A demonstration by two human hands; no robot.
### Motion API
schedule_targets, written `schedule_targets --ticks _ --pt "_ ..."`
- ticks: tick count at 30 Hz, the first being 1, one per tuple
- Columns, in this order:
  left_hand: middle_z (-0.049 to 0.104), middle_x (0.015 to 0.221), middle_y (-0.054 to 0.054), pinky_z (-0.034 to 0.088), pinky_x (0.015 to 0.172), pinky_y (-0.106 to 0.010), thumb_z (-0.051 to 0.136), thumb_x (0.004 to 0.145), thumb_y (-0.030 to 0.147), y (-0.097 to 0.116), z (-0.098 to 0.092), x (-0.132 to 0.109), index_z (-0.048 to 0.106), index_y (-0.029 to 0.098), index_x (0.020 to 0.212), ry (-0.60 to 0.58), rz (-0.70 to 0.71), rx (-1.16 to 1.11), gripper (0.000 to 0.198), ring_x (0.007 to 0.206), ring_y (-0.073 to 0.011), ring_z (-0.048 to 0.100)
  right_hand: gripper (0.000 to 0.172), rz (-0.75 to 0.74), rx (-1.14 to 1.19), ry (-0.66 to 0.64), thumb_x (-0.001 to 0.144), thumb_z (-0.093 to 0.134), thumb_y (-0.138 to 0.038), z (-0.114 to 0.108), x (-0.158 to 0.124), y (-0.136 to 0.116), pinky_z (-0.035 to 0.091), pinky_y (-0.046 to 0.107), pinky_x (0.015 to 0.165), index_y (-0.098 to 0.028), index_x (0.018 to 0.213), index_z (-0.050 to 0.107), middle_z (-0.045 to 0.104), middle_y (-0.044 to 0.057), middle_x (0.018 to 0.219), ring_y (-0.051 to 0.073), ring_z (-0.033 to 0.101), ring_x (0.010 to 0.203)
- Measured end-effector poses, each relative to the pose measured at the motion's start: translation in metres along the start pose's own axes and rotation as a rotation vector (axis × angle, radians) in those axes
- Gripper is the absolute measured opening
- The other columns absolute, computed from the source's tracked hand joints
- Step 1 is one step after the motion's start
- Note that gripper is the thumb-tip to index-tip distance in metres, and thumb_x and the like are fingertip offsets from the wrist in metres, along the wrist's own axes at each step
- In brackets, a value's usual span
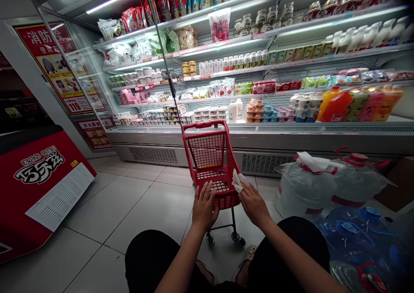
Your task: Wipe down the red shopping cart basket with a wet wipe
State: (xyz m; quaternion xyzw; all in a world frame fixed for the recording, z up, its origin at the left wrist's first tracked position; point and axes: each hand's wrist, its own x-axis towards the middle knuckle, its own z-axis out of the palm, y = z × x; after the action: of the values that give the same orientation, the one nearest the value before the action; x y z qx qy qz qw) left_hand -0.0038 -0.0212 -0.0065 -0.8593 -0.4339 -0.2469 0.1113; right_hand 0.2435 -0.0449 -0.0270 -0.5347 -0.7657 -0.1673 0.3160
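The cart (207,150) stands on the tiled floor (136,224), between the person's knees and the chiller (155,144). Its wheels (210,240) look free to turn, so a hard push on the near edge could roll it into the chiller's base, or tip it if the force lands high. The tissue (237,181) is thin and loosely bunched; it could snag on the basket's lattice and tear, or slip from under the fingers. The left hand (204,204) is open, fingers extended and slightly spread at the near left rim; whether it presses or only rests there, I cannot tell. The right hand (254,202), fingers nearly straight and together, holds the tissue at the right rim.
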Motion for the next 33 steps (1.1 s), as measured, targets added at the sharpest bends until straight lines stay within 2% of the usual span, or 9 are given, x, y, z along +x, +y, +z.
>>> schedule_targets --ticks 4,8,12,15,18,20,23,28,33 --pt "0.022 0.173 -0.009 0.021 0.130 -0.055 0.059 0.086 0.021 0.013 0.006 0.002 0.020 0.022 0.166 0.027 -0.011 0.019 0.089 0.159 -0.0303 0.022 0.044 0.013 0.035 0.009 0.107 0.036 -0.019 0.018 0.012 -0.047 0.036 0.051 0.124 -0.013 0.147 0.055 0.058 0.015 0.151 0.025 0.043 0.150" --pt "0.022 0.173 -0.012 0.024 0.129 -0.051 0.056 0.088 0.018 0.009 0.008 0.000 0.004 0.017 0.168 0.055 0.039 0.039 0.096 0.160 -0.0285 0.020 0.039 -0.090 0.090 0.003 0.106 0.039 -0.018 0.030 0.019 -0.078 0.034 0.046 0.126 -0.013 0.136 0.063 0.053 0.014 0.156 0.023 0.038 0.152" --pt "0.022 0.173 -0.009 0.030 0.127 -0.044 0.049 0.087 0.008 -0.010 0.002 -0.004 0.004 0.016 0.168 0.045 0.102 0.029 0.093 0.160 -0.0228 0.020 0.046 -0.172 0.069 -0.013 0.106 0.038 -0.016 0.019 0.012 -0.049 0.029 0.045 0.128 -0.016 0.150 0.052 0.053 0.010 0.156 0.019 0.039 0.151" --pt "0.020 0.174 -0.006 0.033 0.126 -0.045 0.047 0.087 0.002 -0.021 0.001 -0.006 0.019 0.022 0.166 0.050 0.108 0.058 0.086 0.161 -0.0237 0.018 0.050 -0.111 0.008 -0.033 0.108 0.037 -0.019 0.007 0.004 -0.008 0.026 0.046 0.129 -0.020 0.158 0.042 0.053 0.008 0.157 0.020 0.040 0.151" --pt "0.020 0.174 -0.005 0.033 0.126 -0.051 0.049 0.088 0.002 -0.021 0.005 -0.005 0.034 0.027 0.161 0.070 0.072 0.081 0.079 0.161 -0.0277 0.017 0.046 -0.015 -0.031 -0.039 0.109 0.036 -0.026 0.003 0.001 0.014 0.025 0.049 0.128 -0.020 0.154 0.048 0.057 0.009 0.153 0.022 0.042 0.150" --pt "0.022 0.173 -0.007 0.032 0.126 -0.053 0.053 0.086 0.003 -0.016 0.009 -0.003 0.038 0.027 0.159 0.061 0.061 0.068 0.079 0.161 -0.0288 0.019 0.045 0.041 -0.028 -0.025 0.110 0.035 -0.027 0.007 0.004 0.010 0.028 0.050 0.127 -0.019 0.150 0.052 0.059 0.011 0.151 0.023 0.043 0.150" --pt "0.022 0.173 -0.009 0.030 0.127 -0.055 0.057 0.082 0.006 -0.005 0.013 0.001 0.035 0.026 0.160 0.044 0.041 0.041 0.083 0.160 -0.0301 0.021 0.047 0.063 0.007 0.001 0.109 0.033 -0.024 0.021 0.013 -0.021 0.034 0.050 0.124 -0.016 0.151 0.051 0.058 0.013 0.151 0.025 0.042 0.150" --pt "0.021 0.173 -0.012 0.029 0.128 -0.053 0.055 0.086 0.012 -0.001 0.017 0.004 0.016 0.018 0.166 0.049 0.033 0.024 0.090 0.161 -0.0290 0.018 0.050 -0.049 0.076 -0.017 0.107 0.035 -0.021 0.034 0.023 -0.066 0.037 0.046 0.124 -0.013 0.156 0.044 0.051 0.014 0.157 0.023 0.040 0.151" --pt "0.026 0.172 -0.010 0.030 0.128 -0.049 0.047 0.084 0.004 -0.012 0.012 0.001 0.012 0.016 0.167 0.035 0.081 0.022 0.090 0.160 -0.0235 0.020 0.057 -0.168 0.061 -0.065 0.107 0.036 -0.019 0.019 0.013 -0.039 0.031 0.046 0.127 -0.020 0.164 0.031 0.049 0.009 0.160 0.020 0.038 0.152"
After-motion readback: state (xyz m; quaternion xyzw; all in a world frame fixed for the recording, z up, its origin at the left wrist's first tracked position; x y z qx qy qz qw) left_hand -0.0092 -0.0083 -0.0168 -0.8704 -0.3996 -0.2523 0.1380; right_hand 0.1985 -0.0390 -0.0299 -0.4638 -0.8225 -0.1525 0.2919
